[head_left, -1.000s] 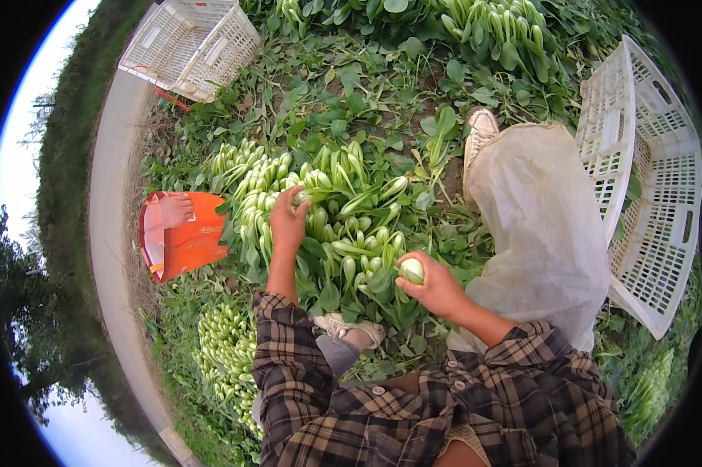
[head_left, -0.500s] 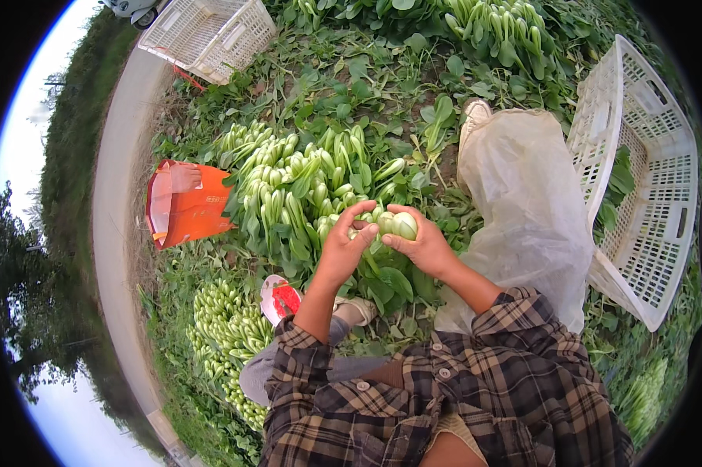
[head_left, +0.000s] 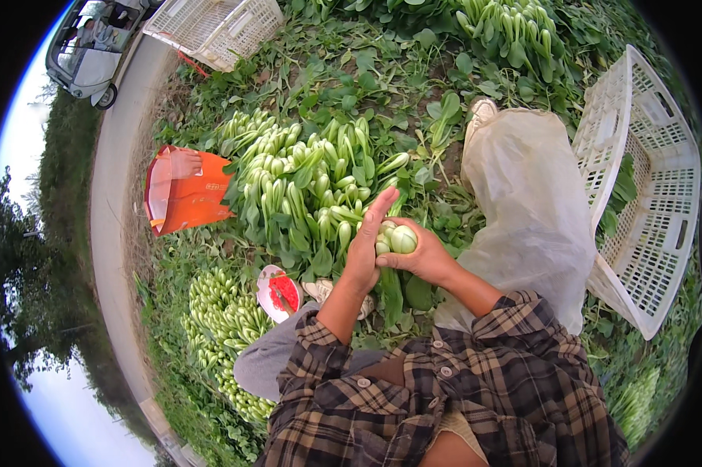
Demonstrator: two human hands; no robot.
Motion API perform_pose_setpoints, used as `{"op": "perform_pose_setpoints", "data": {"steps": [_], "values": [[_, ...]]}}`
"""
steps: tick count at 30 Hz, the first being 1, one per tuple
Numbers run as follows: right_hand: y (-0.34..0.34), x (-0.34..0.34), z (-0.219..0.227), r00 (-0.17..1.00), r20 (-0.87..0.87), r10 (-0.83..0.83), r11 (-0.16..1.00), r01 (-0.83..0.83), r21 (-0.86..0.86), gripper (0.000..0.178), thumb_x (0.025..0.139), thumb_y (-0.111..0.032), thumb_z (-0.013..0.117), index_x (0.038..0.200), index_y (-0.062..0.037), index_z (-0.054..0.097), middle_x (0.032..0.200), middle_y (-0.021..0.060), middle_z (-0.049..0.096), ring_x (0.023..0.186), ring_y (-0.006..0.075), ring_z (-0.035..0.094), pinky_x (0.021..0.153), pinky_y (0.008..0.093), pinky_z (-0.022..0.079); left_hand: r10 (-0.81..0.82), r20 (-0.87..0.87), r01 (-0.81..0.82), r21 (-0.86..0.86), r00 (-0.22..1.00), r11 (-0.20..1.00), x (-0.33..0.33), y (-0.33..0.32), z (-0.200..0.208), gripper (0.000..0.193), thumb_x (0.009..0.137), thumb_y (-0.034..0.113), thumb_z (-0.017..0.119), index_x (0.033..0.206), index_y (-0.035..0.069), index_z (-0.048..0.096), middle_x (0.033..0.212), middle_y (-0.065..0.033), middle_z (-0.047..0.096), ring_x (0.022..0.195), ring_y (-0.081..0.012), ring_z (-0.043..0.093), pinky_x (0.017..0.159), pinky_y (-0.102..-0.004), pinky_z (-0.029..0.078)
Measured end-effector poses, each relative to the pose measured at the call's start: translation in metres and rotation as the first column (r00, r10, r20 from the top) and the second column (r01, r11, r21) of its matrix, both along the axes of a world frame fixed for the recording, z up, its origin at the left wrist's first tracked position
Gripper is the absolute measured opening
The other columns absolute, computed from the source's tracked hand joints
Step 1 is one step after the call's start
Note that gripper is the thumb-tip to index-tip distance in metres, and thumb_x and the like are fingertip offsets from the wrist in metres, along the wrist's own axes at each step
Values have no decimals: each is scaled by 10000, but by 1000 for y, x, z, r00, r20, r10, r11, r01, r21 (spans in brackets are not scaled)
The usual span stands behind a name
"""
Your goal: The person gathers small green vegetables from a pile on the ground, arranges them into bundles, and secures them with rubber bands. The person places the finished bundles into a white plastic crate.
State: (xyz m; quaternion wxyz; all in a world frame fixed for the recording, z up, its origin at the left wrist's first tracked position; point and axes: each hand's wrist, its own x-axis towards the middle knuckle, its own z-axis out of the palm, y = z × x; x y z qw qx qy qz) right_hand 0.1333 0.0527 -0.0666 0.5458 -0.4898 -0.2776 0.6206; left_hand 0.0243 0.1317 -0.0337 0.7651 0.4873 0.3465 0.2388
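Observation:
In front of my body my right hand (head_left: pixel 431 258) is closed round a small bunch of bok choy (head_left: pixel 403 240), its pale green bases up and leaves hanging below. My left hand (head_left: pixel 366 247) lies flat against the left side of the bunch, fingers stretched out and pointing away from me. Just beyond my hands a large heap of bok choy (head_left: pixel 288 175) lies on the ground. Nearer and to the left, a pinkish-white bowl (head_left: pixel 263 296) holds small red pieces too fine to make out.
A second bok choy pile (head_left: pixel 222 311) lies left of the bowl. An orange bag (head_left: pixel 199 191) is beside the heap. White plastic crates stand at right (head_left: pixel 608 132) and far left (head_left: pixel 234 39). A small three-wheeled vehicle (head_left: pixel 94 62) is on the road (head_left: pixel 117 194).
My left hand has gone from curled fingers to flat against the bunch. The bunch remains in my right hand. The vehicle has come further into view at the upper left.

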Motion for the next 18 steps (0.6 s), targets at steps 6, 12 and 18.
{"op": "perform_pose_setpoints", "data": {"steps": [6,12,18], "values": [[-5,-2,2,990,-13,143,984,-144,-107,591,729,-217,829,1217,-28,553,1063,11,625,949,79,572,854,256,477,229,-105,-234,-36,968,972,-27,64,-60,466,993,329,468,1333,13,434,1307,-134,516,1219,-233,492,1043,-357,366],[-4,-4,8,958,-121,260,952,-276,-131,601,736,-266,820,1223,-35,554,1055,34,645,945,101,590,865,273,473,252,-722,203,479,645,854,-67,149,-165,312,866,126,584,1152,1,590,1138,-129,605,985,-267,598,897,-359,453],[1,1,5,964,-70,256,946,-265,-188,600,735,-252,818,1238,-62,551,1066,37,638,960,108,591,863,273,474,241,-895,667,442,376,600,-37,158,-199,613,693,260,774,1223,53,548,1205,-134,552,1156,-340,476,984,-432,390]]}}
